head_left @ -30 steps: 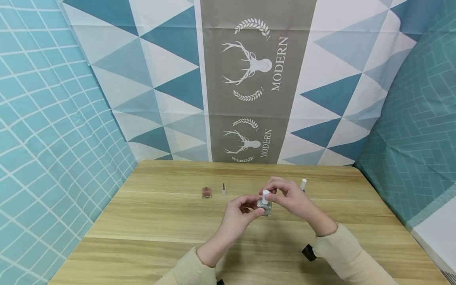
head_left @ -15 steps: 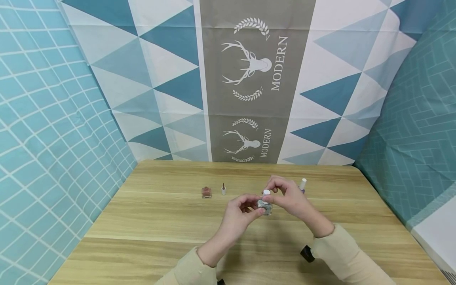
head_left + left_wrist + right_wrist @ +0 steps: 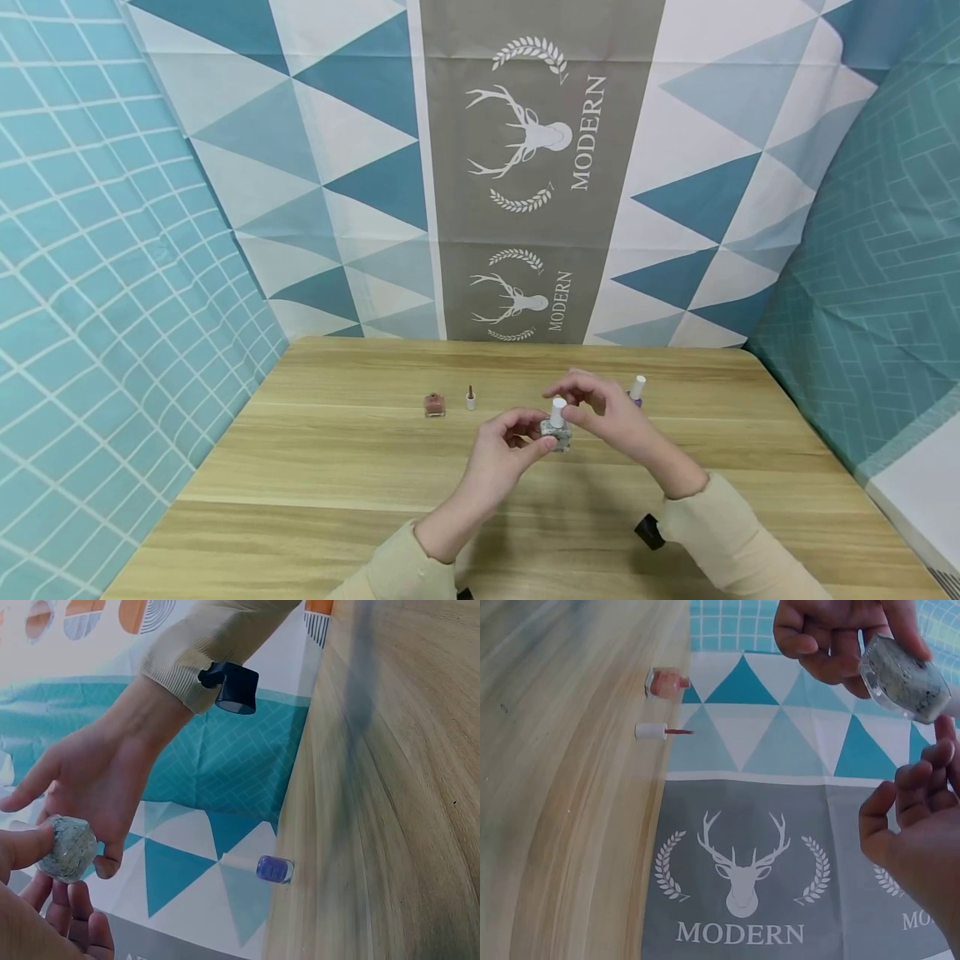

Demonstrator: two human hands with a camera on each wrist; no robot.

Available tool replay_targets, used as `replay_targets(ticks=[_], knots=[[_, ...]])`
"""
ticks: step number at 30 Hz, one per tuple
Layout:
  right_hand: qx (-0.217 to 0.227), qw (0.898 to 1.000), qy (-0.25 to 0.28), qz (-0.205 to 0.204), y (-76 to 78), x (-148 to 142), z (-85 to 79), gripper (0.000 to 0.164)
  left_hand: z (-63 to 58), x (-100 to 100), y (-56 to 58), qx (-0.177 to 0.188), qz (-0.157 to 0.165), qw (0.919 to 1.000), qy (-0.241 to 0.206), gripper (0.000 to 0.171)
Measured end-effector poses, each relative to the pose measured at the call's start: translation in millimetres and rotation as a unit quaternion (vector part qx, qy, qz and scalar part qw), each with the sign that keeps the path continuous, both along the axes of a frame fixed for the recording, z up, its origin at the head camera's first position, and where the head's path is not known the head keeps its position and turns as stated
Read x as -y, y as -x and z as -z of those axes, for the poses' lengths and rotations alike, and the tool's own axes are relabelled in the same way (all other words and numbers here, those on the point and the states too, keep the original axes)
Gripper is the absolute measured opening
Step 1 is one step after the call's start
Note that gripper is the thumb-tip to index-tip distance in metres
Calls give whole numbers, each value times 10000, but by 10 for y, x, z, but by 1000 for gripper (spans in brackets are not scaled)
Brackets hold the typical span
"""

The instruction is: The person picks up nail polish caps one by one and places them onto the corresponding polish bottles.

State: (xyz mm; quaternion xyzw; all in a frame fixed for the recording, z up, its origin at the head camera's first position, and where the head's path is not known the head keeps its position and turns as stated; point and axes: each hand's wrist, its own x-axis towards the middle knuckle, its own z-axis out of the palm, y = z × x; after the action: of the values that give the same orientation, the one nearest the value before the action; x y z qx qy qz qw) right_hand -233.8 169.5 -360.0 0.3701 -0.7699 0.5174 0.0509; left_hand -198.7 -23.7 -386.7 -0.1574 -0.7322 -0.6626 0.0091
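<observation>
My left hand (image 3: 504, 446) holds a square glass bottle of silvery glitter nail polish (image 3: 556, 435) above the table, thumb in front and fingers behind. Its white cap (image 3: 558, 412) is on the bottle and points up. Around the cap, my right hand (image 3: 611, 414) has its fingers loosely spread, the thumb tip right at the cap's side. In the left wrist view the glitter nail polish (image 3: 69, 849) shows between the left thumb and the right palm. Seen from the right wrist, speckled flakes fill the bottle (image 3: 906, 679), with the right fingers bent near the cap.
An uncapped reddish-brown nail polish bottle (image 3: 435, 406) stands on the wooden table (image 3: 337, 467) at the back left. Beside it, its white brush cap (image 3: 471, 402) stands with the brush upward. Behind the right hand is a purple nail polish bottle (image 3: 274, 869) with a white cap.
The right hand's fingers have shifted around the white cap and loosened from it, the index finger reaching further left. The left hand and bottle have barely moved.
</observation>
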Motion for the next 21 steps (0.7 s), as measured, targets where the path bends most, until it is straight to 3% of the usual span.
replay_targets(ticks=[11,16,21], knots=[[89,9926,-49,-1207,14,-28,-70,29,-2,16,-6,-72,119,9999,79,24],[78,9913,-45,-1312,12,-35,-76,25,-10,21,-18,-150,205,9996,79,25],[12,9938,-88,-1109,10,-42,-66,22,-15,16,-21,-143,233,9996,60,25]])
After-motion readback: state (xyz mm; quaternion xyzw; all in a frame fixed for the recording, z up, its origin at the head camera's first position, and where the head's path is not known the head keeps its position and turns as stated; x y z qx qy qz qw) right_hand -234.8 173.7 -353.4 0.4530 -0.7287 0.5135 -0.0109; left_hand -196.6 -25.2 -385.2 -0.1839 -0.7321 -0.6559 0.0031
